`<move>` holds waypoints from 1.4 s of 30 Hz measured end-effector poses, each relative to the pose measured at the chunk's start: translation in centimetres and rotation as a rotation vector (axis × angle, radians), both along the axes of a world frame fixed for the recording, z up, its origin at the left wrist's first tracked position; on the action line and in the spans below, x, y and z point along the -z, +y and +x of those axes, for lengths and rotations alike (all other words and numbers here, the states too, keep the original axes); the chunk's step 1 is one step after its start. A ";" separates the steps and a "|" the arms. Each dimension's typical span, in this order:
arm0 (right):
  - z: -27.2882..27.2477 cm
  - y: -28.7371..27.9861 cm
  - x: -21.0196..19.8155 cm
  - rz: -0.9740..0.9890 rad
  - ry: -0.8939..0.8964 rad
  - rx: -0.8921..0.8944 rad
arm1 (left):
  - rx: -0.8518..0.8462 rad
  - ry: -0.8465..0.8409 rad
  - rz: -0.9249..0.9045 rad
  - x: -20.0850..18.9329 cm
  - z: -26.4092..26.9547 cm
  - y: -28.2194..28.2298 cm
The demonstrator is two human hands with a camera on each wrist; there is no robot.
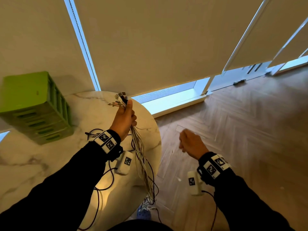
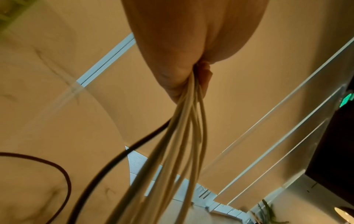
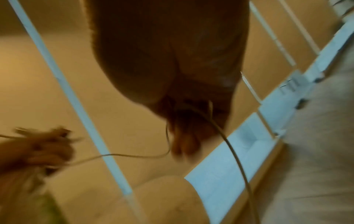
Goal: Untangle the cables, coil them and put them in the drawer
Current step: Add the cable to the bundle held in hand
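My left hand [image 1: 128, 117] is raised over the round marble table [image 1: 50, 155] and grips a bundle of white cables [image 1: 141, 160]. Their metal plugs [image 1: 120, 98] fan out above my thumb, and the strands hang past the table edge toward the floor. The left wrist view shows the bundle [image 2: 184, 136] leaving my closed fist [image 2: 182, 68]. My right hand [image 1: 186, 142] is over the floor to the right, fingers curled. In the blurred right wrist view, one thin cable [image 3: 124, 155] runs from the left hand [image 3: 44, 150] to my right fingers [image 3: 184, 145], which pinch it.
A green drawer unit [image 1: 35, 105] stands at the table's back left. Thin black wires [image 1: 103, 180] loop over the tabletop near my left wrist. Wooden floor [image 1: 241, 130] lies to the right, roller blinds [image 1: 158, 47] hang behind, and a blue shoe [image 1: 144, 214] sits under the hanging cables.
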State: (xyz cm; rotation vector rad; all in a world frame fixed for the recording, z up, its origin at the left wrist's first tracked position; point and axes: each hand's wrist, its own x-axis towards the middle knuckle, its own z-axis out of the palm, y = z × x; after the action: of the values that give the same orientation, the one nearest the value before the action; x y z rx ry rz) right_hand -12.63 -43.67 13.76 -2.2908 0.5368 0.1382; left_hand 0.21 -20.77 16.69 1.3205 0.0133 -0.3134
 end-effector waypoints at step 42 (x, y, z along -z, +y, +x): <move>-1.3 1.9 -10.9 1.101 -0.326 0.163 | 0.984 -0.557 0.595 6.1 -5.6 -10.6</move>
State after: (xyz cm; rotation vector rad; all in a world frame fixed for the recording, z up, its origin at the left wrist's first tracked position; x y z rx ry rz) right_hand -13.91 -41.80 24.65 -1.1582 0.3364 -0.0282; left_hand -5.36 -31.35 10.64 1.8977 -1.1122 -0.7956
